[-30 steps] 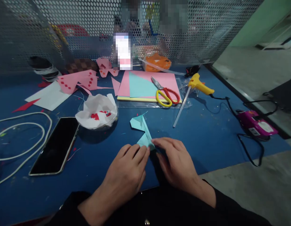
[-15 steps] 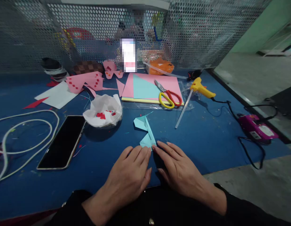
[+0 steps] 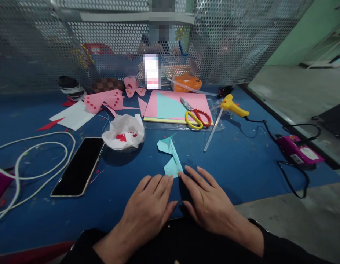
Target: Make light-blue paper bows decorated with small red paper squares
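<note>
Both hands lie palm down with the thumbs spread away from the fingers. Left hand (image 3: 149, 205): fingers side by side, slightly bent, tips at the near edge of the folded paper (image 3: 172, 167). Right hand (image 3: 214, 203): fingers fanned, index fingertip at the paper's near right corner. Contact is by fingertips only; pressure cannot be told. The paper, light blue, is on the table (image 3: 258, 161), directly ahead of both hands; a narrow strip forms its right side, with two flaps extending left.

Beyond the paper, a stack of sheets (image 3: 170, 106), pink and blue on top, carries the scissors (image 3: 192, 109). Blades point away from the person; the yellow handle overhangs the near edge of the stack. Right of the stack is a yellow glue gun (image 3: 233, 106), with a clear stick (image 3: 214, 130) slanting towards the person. Farther right: a purple box (image 3: 299, 148) with black cord.

Left of the paper: a bowl (image 3: 110, 136) lined in white, containing red scraps (image 3: 121, 138); next, a phone (image 3: 77, 167), screen dark, and a looped white cable (image 3: 17, 172). Pink cutouts (image 3: 95, 103) lie behind the bowl.
</note>
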{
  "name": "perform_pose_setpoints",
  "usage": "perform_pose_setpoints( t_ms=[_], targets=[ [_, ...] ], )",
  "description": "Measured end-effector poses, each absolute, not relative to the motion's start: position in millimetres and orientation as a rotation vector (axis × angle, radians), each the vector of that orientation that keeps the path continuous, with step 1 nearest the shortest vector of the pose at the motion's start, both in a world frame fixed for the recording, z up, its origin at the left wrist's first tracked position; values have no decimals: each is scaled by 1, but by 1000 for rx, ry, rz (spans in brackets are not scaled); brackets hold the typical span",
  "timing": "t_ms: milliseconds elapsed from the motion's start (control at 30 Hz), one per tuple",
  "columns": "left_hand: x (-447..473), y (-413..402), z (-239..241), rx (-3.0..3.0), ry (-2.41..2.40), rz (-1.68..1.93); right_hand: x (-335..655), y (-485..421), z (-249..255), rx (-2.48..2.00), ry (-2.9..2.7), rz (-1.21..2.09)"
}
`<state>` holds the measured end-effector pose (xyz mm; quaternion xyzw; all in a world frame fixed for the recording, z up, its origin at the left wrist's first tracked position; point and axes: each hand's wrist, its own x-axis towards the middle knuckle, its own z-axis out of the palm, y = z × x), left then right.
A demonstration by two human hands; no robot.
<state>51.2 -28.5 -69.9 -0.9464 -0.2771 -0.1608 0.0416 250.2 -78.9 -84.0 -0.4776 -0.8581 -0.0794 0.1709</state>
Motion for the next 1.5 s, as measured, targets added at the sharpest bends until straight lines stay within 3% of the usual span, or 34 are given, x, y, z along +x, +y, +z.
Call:
perform_pose_setpoints(
  t_ms=[433, 700, 933, 1100, 1400, 1500],
  targets=[
    [52, -30, -73, -2885, -833, -557, 249, -83, -90, -1372, -2381, -267],
    [49, -31, -73, -2879, -899, -605, 265, -87, -86, -1460, -2066, -37],
    [77, -3, -56, -3048, -1560, -770, 261, -68, -81, -1533, -1722, 114],
    [91, 8, -54, -3229, -1633, -943, 261, -64, -92, -1544, -1529, 366],
    [55, 44, 4, -2939, -2279, -1984, 275, -30, -59, -1409, -1335, 415],
    [40, 45, 29, -2326, -2773, -2893, 273, 1, -39, -1301, -1368, 519]
  ],
)
